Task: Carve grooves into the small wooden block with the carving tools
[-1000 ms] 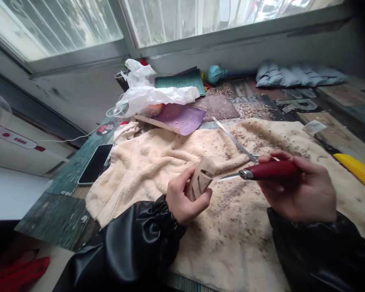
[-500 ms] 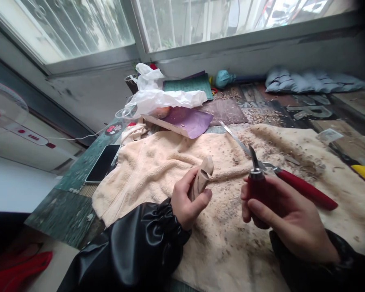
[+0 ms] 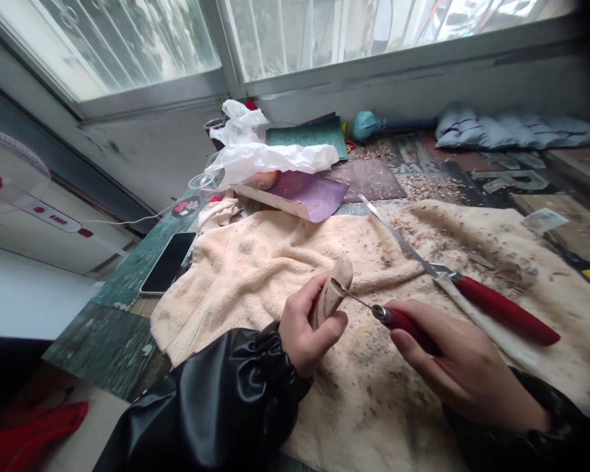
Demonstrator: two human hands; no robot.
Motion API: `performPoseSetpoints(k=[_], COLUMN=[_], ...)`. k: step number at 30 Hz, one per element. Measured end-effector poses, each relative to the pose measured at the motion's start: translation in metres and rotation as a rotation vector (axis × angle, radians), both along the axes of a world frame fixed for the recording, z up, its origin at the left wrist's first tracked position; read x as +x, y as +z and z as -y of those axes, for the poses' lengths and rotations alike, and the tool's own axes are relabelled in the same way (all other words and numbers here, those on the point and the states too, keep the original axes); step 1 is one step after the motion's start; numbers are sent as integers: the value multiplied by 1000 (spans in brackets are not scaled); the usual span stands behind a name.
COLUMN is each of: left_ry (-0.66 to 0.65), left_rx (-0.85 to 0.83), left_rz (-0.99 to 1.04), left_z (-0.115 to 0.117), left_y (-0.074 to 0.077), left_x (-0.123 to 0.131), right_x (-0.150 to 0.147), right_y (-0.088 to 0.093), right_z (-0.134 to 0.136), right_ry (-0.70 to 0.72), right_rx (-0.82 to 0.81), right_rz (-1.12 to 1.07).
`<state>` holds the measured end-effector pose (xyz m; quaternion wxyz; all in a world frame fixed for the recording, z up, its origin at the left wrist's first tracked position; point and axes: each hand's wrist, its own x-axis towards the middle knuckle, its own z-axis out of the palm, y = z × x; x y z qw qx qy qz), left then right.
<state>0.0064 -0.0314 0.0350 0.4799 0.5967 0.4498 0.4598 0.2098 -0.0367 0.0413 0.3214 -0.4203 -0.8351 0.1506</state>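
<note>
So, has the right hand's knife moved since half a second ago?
Yes. Against the long metal strip lying on the cloth, the tip of the knife swung left and nearer, to the wooden piece.

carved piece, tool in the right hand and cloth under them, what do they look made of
Carved piece: probably bare wood, given its matte, pale brown surface and cut groove.
Tool: gleaming collar suggests metal, blade probably too; smooth red handle could be painted wood or plastic.
Cloth: fleecy fabric, judging by its fuzzy pile.

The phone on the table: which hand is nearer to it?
Left. The left hand, holding the wood, is right of the phone, across the cloth; the right hand, holding the red tool, is farther right.
</note>
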Motion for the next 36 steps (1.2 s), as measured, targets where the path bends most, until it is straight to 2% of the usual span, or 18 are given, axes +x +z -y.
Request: performPoseSetpoints(k=[8, 13, 16, 22, 26, 30, 32, 36], left_ry=[-48, -62, -83, -68, -58, -22, -19, -31], left_rx=[23, 29, 8, -35, -14, -62, -83, -98], left_rz=[-68, -180, -244, -326, -314, -244, -206, -104], left_z=[-1, 0, 2, 5, 1, -1, -1, 0], left_y=[8, 15, 17, 13, 11, 10, 9, 2], left_x=[-1, 1, 1, 3, 3, 3, 3, 1], right_x=[0, 6, 7, 1, -7, -10, -10, -10], right_y=[3, -1, -6, -12, -13, -15, -15, -13], right_z=[-2, -4, -3, 1, 5, 8, 9, 12], right_ry=[38, 91, 77, -43, -121, -220, -185, -153], right_rx=[-48, -133, -160, -105, 62, 221, 231, 142], right_rz=[-8, 96, 135, 164, 194, 249, 224, 117])
